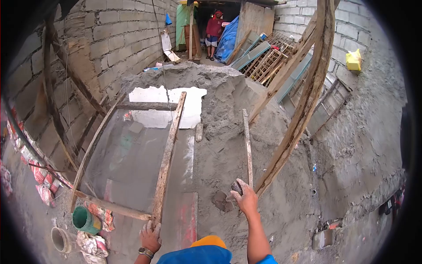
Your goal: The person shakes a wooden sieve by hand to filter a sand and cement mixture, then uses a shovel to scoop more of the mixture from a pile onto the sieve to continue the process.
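Observation:
My left hand (150, 235), with a wristwatch on it, rests on the near end of a long wooden pole (168, 152) that belongs to a rough wooden sieve frame (110, 204) leaning over grey mesh. My right hand (246, 198) is closed around a dark stone (237, 187) just above the sand pile (220, 110). A thin wooden stick (247, 145) lies on the sand right beside that hand. A flat lump of stone (220, 200) sits in the sand to the hand's left.
A curved timber brace (303, 97) rises from the sand on the right. Block walls (114, 39) close both sides. A green bucket (85, 220) and a white pipe end (60, 239) lie lower left. A person in red (214, 33) stands far back by a blue tarp (227, 39).

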`<state>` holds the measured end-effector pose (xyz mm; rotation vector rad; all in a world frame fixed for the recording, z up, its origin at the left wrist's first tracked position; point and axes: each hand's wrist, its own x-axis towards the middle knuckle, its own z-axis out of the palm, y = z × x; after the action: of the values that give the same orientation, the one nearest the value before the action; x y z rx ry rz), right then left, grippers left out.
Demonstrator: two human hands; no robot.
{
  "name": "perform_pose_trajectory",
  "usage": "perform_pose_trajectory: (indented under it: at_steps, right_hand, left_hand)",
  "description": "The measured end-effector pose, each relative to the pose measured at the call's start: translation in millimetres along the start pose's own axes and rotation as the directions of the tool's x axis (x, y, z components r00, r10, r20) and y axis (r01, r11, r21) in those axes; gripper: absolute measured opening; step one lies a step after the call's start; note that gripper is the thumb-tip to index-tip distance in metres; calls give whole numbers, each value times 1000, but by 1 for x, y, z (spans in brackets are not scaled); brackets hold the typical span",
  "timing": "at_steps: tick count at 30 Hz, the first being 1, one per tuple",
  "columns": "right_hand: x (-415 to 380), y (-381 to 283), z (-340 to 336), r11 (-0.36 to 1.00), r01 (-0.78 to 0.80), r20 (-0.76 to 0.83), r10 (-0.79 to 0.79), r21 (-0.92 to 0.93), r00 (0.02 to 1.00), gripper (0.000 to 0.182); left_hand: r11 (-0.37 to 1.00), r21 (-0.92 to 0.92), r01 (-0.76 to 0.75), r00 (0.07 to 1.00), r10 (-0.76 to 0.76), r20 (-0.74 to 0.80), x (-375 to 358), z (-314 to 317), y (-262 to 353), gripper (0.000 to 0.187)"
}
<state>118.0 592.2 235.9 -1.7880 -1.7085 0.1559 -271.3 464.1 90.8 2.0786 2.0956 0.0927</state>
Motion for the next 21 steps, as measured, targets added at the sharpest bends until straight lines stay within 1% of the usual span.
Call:
perform_pose_trajectory:
  at_steps: [2, 3, 4, 5, 6, 8, 10, 12, 13, 16, 18, 21]
  right_hand:
    - [-6, 0, 6, 1000, 9, -30, -9, 16, 1000, 53]
    - [-5, -3, 5, 1000, -22, -25, 22, 4, 999, 53]
    - [-5, -5, 4, 999, -53, -19, 52, -12, 998, 53]
    - [-7, -5, 6, 999, -37, -56, 37, -8, 998, 55]
    - [-6, -6, 7, 999, -40, -63, 39, -14, 997, 55]
    - [-12, -9, 4, 986, -155, -22, 154, -60, 988, 57]
    - [-13, -8, 1, 985, -163, -31, 162, -52, 986, 58]
    - [-15, -8, 4, 980, -191, 2, 191, -63, 982, 59]
    - [-15, -7, 4, 982, -175, -3, 176, -71, 984, 60]
    - [-12, -15, 0, 972, -218, 11, 220, -90, 975, 59]
    - [-8, -13, 0, 973, -218, 8, 219, -81, 976, 58]
    - [-11, -11, 0, 970, -231, 22, 233, -77, 972, 57]
  left_hand:
    - [993, -38, -109, 994, 108, -24, -11, 19, -9, 72]
    - [992, -33, -121, 992, 120, -28, -14, 26, -11, 72]
    - [989, -56, -137, 989, 133, -64, -18, 34, -10, 71]
    - [985, -84, -153, 985, 145, -98, -21, 36, -7, 70]
    - [983, -86, -162, 983, 153, -101, -22, 36, -5, 70]
    - [974, -149, -168, 984, 156, -83, -31, 26, 0, 70]
    - [970, -167, -177, 983, 166, -79, -31, 24, 7, 70]
    - [962, -225, -155, 988, 152, -29, -33, 24, 4, 72]
    - [963, -222, -153, 988, 152, -24, -35, 22, 2, 72]
    - [961, -227, -158, 987, 152, -43, -42, 16, 1, 76]
    - [943, -300, -145, 989, 126, -82, -52, 16, -7, 82]
    - [930, -327, -169, 986, 162, -50, -67, 27, -23, 87]
